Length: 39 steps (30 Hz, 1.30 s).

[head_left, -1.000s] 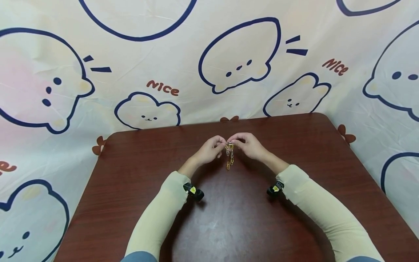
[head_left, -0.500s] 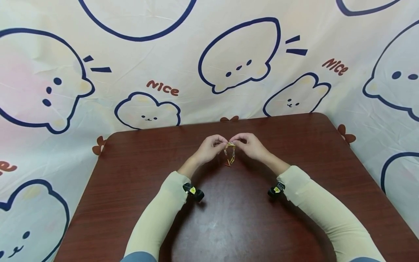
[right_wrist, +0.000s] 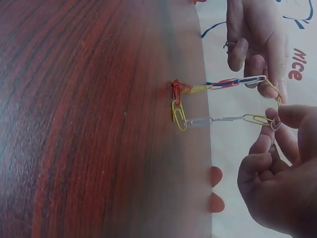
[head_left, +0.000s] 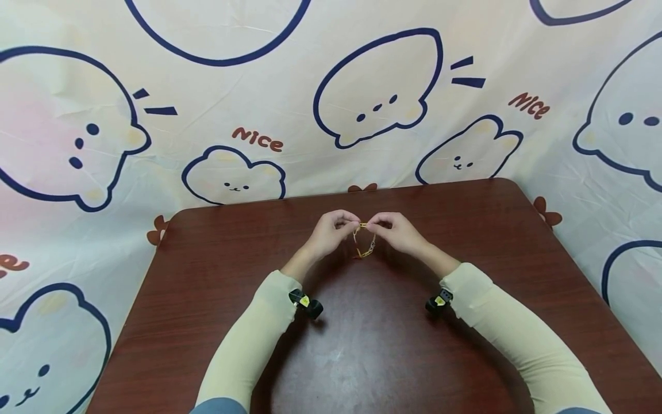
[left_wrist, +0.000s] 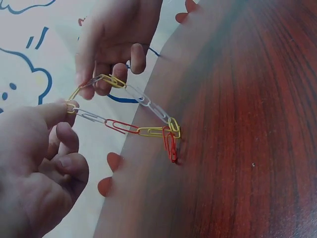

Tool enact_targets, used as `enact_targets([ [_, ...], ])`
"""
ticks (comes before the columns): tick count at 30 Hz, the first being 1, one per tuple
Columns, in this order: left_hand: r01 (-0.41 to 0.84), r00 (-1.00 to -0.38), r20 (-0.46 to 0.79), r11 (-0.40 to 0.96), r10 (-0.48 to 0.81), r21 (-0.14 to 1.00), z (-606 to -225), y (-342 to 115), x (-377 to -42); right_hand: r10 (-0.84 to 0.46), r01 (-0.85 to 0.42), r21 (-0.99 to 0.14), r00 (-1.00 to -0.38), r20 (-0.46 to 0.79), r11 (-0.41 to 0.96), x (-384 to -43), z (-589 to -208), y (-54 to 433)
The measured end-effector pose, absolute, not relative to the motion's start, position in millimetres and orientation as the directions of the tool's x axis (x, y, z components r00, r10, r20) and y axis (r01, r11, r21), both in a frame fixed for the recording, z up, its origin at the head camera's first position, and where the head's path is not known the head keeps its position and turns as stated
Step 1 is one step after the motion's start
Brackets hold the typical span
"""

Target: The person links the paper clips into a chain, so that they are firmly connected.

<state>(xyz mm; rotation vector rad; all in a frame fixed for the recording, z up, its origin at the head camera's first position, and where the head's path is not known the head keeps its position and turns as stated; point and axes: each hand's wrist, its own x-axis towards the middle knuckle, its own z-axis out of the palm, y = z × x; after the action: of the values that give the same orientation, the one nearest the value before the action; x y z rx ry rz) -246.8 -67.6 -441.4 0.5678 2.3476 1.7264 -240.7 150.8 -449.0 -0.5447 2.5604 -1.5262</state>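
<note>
A chain of red, yellow and white paper clips (head_left: pixel 369 252) hangs in a loop between the two hands over the far part of the table. My left hand (head_left: pixel 327 234) pinches it between thumb and forefinger at a yellow clip (left_wrist: pixel 70 107). On the other side, my right hand (head_left: pixel 400 233) pinches a whitish clip (right_wrist: pixel 275 126) in the chain. A short yellow stretch spans the small gap between the fingertips. At the loop's low end, a red paper clip (left_wrist: pixel 170 145) dangles close to the tabletop; whether it touches is unclear.
The brown wooden table (head_left: pixel 341 356) ends just beyond the hands, its far corners rounded. A printed cloth (head_left: pixel 289 103) with cartoon bears hangs behind and at both sides. Each wrist carries a small black camera (head_left: pixel 309 305) on a strap.
The fingertips have drawn slightly apart, with the right hand shifting a little to the right. The chain has spread from a narrow hanging bunch into a wider loop, and its low end has risen slightly.
</note>
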Motion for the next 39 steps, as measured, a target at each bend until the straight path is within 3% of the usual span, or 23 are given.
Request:
enact_targets([
  [5, 0.205, -0.931, 0.100, 0.275, 0.351, 0.939, -440, -68, -247, -0.375, -0.313, -0.855, -0.914, 0.153, 0.413, -238, -447, 150],
  [15, 0.206, -0.922, 0.096, 0.265, 0.376, 0.942, -438, -65, -248, -0.367, -0.432, -0.782, -0.887, 0.279, 0.450, -232, -440, 144],
  [39, 0.184, -0.907, 0.056, 0.273, 0.418, 0.944, -436, -68, -247, -0.301, -0.446, -0.733, -0.893, 0.334, 0.513, -233, -437, 147],
])
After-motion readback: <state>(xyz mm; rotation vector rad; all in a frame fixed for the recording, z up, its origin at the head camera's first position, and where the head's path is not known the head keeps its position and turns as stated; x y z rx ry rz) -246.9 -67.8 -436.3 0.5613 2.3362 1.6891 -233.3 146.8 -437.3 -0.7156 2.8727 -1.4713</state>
